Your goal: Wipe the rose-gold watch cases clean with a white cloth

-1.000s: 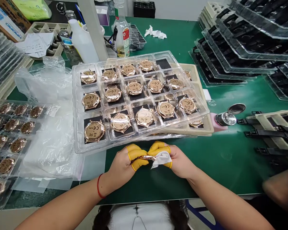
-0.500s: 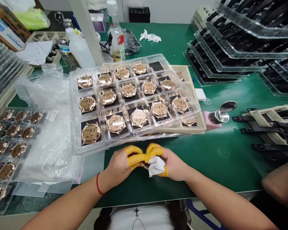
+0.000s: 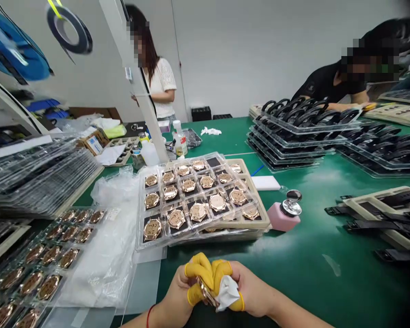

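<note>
At the bottom of the view, my left hand (image 3: pixel 178 291) and my right hand (image 3: pixel 250 289) meet, their fingers in yellow finger cots. My left hand pinches a rose-gold watch case (image 3: pixel 204 291), seen edge-on and partly hidden by fingers. My right hand presses a white cloth (image 3: pixel 227 293) against the case. A red string circles my left wrist. Just beyond my hands lies a clear plastic tray (image 3: pixel 140 205) holding several rose-gold watch cases on black pads, and it rests on a beige tray (image 3: pixel 261 222).
A pink dispenser bottle (image 3: pixel 283 217) with a metal pump stands right of the trays. Stacked trays of black watch straps (image 3: pixel 287 136) fill the far right of the green table (image 3: pixel 304 269). More cases lie in a tray (image 3: pixel 51 255) at left, beside a plastic bag (image 3: pixel 105 259). Two co-workers (image 3: pixel 157 77) (image 3: pixel 331 84) are beyond.
The view has tilted up, so my hands sit lower and the room and co-workers show. The watch case has turned slightly between my fingers, and the cloth stays on it.
</note>
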Available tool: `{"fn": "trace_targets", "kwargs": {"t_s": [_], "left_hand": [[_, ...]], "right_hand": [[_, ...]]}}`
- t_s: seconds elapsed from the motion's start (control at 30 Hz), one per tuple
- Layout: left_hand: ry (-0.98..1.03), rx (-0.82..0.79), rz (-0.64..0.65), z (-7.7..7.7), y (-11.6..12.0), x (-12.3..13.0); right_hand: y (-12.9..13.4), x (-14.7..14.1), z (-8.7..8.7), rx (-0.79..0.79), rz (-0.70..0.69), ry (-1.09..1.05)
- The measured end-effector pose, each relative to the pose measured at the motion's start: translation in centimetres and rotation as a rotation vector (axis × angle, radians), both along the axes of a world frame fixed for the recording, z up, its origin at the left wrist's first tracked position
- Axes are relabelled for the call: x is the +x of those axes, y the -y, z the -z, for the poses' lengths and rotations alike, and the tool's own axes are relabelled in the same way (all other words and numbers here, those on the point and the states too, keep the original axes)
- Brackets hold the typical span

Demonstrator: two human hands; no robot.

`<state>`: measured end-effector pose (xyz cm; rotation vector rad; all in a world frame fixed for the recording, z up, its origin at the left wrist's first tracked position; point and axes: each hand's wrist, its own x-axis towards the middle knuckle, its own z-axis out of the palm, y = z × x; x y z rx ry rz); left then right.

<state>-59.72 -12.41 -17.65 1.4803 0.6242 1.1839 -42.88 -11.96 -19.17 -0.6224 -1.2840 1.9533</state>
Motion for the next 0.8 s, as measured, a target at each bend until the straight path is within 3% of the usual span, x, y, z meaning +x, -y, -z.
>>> {"fn": "trace_targets", "kwargs": {"t_s": [0.07,0.17,0.27,0.33,0.43,0.53,0.67,0.8], "left_hand": [[-0.045,0.043,0.03,-3.2,-0.2,-1.1],[-0.235,0.048,0.094,-10.1,-2.4,-3.0],[-0.357,0.102,-0.154,-16.3,-8.0,-2.8],[-0.497,0.199,-0.323,-18.1,-13.3,-1.3],[-0.784,0.322,-0.399,-17.4,-20.8,1.8],[-0.9,0.348,-0.372,-14.9,-25.4,4.6],[-1.102,0.383,-0.231,-12.6,-27.0,6.9],[-1.321,0.431,-0.237,-13.1,-26.8,6.8]], "right_hand": [[-0.2,-0.1,0.6,-0.11,-0.017,0.089],[-0.5,-0.3,1.0,-0.204,-0.073,0.252],[-0.6,-0.5,0.7,-0.206,-0.103,0.347],[-0.7,-0.5,0.4,-0.198,-0.059,0.341],[-0.9,-0.4,0.3,-0.189,0.064,0.348],[-1.3,-0.3,1.3,-0.14,0.081,0.361],[-1.9,-0.5,3.8,0.047,0.006,0.322],[-1.9,-1.0,5.5,0.151,0.001,0.253]]}}
